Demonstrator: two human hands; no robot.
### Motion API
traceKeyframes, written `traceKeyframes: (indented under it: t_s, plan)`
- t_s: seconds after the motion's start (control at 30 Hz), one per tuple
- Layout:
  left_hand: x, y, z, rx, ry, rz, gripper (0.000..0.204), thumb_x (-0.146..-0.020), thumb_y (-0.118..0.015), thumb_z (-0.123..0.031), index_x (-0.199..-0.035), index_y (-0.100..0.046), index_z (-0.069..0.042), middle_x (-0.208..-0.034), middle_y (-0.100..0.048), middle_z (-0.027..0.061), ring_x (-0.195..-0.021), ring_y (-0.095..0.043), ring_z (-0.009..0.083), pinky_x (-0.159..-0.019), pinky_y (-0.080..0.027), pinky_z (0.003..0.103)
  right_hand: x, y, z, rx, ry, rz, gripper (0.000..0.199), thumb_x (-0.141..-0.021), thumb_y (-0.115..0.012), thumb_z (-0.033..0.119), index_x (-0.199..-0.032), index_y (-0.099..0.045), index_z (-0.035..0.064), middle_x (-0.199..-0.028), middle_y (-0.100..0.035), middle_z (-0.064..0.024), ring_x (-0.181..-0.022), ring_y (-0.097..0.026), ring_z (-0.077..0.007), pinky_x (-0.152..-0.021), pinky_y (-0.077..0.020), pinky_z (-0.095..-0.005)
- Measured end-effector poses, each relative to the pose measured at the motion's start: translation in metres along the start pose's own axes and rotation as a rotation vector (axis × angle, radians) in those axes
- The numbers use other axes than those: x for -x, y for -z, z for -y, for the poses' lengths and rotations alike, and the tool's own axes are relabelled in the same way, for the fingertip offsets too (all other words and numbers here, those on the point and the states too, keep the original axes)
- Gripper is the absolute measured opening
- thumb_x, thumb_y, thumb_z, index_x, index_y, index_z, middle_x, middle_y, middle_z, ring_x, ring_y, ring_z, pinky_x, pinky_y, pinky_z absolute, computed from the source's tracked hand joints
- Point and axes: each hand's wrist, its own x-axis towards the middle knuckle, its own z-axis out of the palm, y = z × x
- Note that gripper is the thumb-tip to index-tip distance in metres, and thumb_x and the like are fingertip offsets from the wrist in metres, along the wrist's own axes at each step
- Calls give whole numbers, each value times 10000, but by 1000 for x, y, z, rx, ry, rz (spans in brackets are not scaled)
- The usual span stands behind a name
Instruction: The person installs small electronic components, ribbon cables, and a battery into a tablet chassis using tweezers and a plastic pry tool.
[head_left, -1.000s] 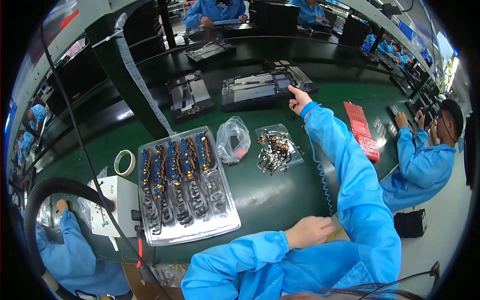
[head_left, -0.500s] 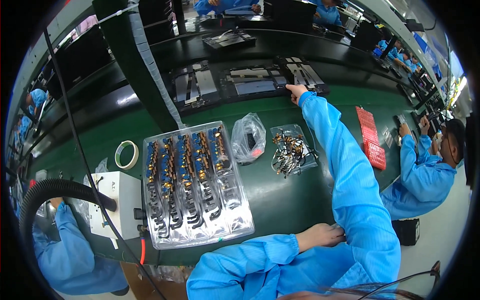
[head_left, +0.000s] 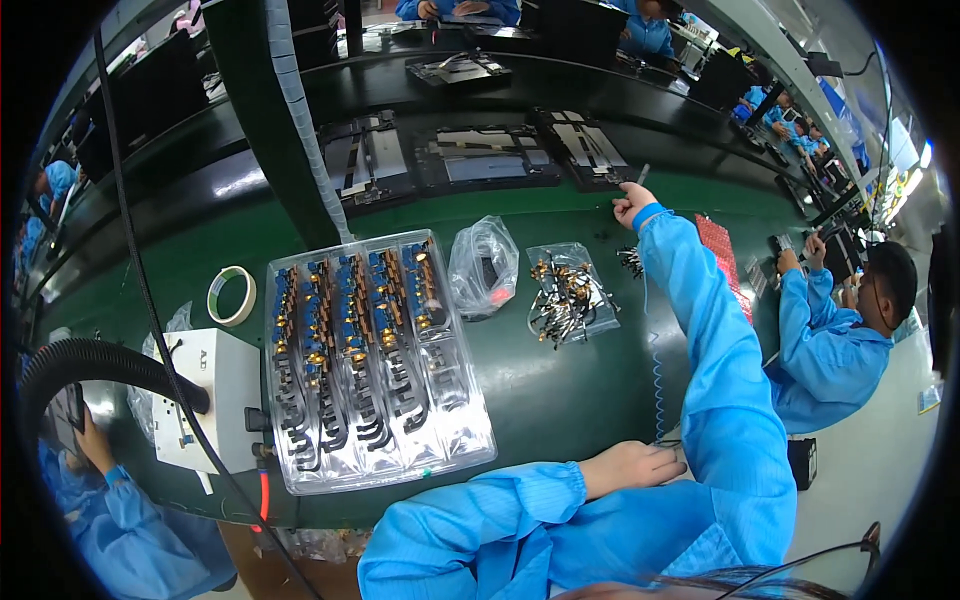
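Note:
My right arm reaches far forward in a blue sleeve. Its hand is closed, and a short, slim grey tool sticks up from the fingers, its kind unclear. That hand is beside the near right corner of an opened tablet-like device on the black strip. My left hand lies low at the bench's near edge, fingers curled together; what they hold, if anything, is hidden. A coiled blue cord hangs between the hands. Left of it, a clear bag carries many small cables with gold ends.
A clear plastic tray holds rows of blue, gold and black parts. Nearby are a plastic bag, tape roll, white box with a black hose, and red bubble wrap. Co-workers sit on both sides.
My right hand has moved right and slightly nearer, away from the middle devices. The grey tool and coiled cord now show. My left hand stays low, its fingers more visible. The view has shifted slightly.

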Motion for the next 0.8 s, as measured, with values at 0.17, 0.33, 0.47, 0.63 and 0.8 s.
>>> traceKeyframes:
  t_s: [0.17,0.33,0.47,0.63,0.8]
  plan:
    - [2,-4,1,39,-56,-79,231,-774,-523,-123,-997,-536,-64,-836,-516,61,-659,-547,190,-506,-449,294,-11,-23,2,-132,-68,39,271,-831,-585,204,-1035,-441,99,-879,-533,-139,-406,-280,-61,-435,-301,-211]
    - [7,0,5,107,49,4,174,-761,-519,-108,-923,-535,-49,-864,-550,86,-682,-571,225,-536,-468,325,19,-66,-17,-184,-30,-23,327,-729,-711,314,-862,-476,129,-681,-456,-51,-406,-277,-81,-425,-283,-225]
    - [7,-3,5,126,55,37,158,-755,-519,-106,-901,-529,-45,-865,-555,103,-687,-576,245,-558,-475,336,-1,-71,-13,-152,127,-37,309,-710,-724,308,-741,-454,162,-543,-360,11,-411,-287,-99,-406,-258,-241]
    - [3,5,5,132,158,117,169,-745,-524,-97,-905,-523,-44,-870,-557,124,-760,-572,267,-621,-481,353,32,-69,-10,-105,87,59,233,-754,-680,232,-742,-458,161,-537,-351,29,-397,-274,-87,-399,-244,-231]
    - [3,8,9,249,301,-304,297,-683,-502,48,-972,-492,-22,-1038,-522,170,-938,-523,333,-806,-434,398,122,-8,4,-169,-12,245,157,-812,-624,144,-756,-477,149,-550,-360,49,-374,-249,-66,-393,-229,-211]
